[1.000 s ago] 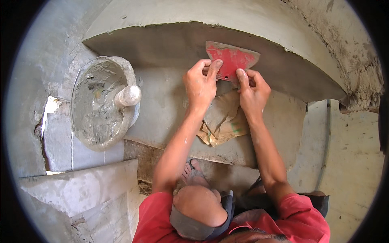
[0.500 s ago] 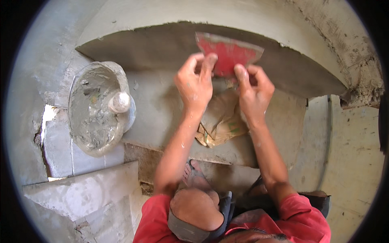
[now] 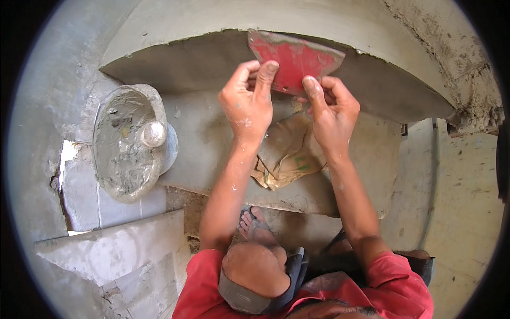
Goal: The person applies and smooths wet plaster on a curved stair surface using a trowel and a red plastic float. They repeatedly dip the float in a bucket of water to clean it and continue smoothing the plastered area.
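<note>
A flat red scraper blade (image 3: 297, 59), smeared with grey plaster along its far edge, is held up between both hands. My left hand (image 3: 248, 98) pinches its left side, thumb on top. My right hand (image 3: 333, 109) grips the near right part the same way, its fingers curled underneath. The blade's far edge is at the grey underside of a curved plastered ledge (image 3: 196, 58); I cannot tell whether it touches. Flecks of plaster dot both hands and forearms.
On the left stands a bowl (image 3: 162, 106) of wet grey plaster with a pale rounded knob (image 3: 154, 134) at its right side. A crumpled brown paper bag (image 3: 289, 159) lies on the grey slab (image 3: 202, 154) below my hands. A broken pale board (image 3: 117, 244) is at lower left.
Both hands have moved the red blade slightly away from me and up toward the ledge's edge. It now shows flatter and larger, with its left corner further left.
</note>
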Demonstrator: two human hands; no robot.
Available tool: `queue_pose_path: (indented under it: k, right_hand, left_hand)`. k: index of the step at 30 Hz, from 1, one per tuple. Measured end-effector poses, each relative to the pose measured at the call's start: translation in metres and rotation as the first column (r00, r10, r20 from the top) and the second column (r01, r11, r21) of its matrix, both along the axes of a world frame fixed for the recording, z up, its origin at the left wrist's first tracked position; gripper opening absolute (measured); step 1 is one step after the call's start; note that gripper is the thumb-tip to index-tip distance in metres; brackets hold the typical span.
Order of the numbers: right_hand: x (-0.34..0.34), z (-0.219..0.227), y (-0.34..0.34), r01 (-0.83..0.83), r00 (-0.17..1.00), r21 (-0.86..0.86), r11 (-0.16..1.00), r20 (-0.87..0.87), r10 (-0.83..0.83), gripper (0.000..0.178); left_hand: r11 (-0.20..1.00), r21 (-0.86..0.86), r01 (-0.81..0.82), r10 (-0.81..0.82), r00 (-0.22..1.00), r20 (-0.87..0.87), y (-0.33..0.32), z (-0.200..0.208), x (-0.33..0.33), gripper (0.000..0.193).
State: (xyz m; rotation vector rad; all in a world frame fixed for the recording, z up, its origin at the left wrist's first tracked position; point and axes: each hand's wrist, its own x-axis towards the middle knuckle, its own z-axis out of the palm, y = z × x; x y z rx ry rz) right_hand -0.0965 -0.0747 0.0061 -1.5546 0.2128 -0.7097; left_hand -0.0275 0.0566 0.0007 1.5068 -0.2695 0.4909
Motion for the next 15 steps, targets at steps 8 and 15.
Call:
queue_pose_path:
  k: [8,15]
  right_hand:
    - [0.029,-0.012,-0.001,0.037,0.991,0.034,0.999,-0.127,-0.033,0.023]
    - [-0.036,-0.014,-0.037,0.108,0.994,-0.063,0.992,0.02,-0.107,0.021]
  left_hand:
    - [0.986,0.167,-0.002,0.044,0.968,-0.247,-0.003,-0.009,0.016,0.044]
    - [0.985,0.11,0.133,-0.126,0.99,-0.071,-0.042,-0.016,-0.022,0.041]
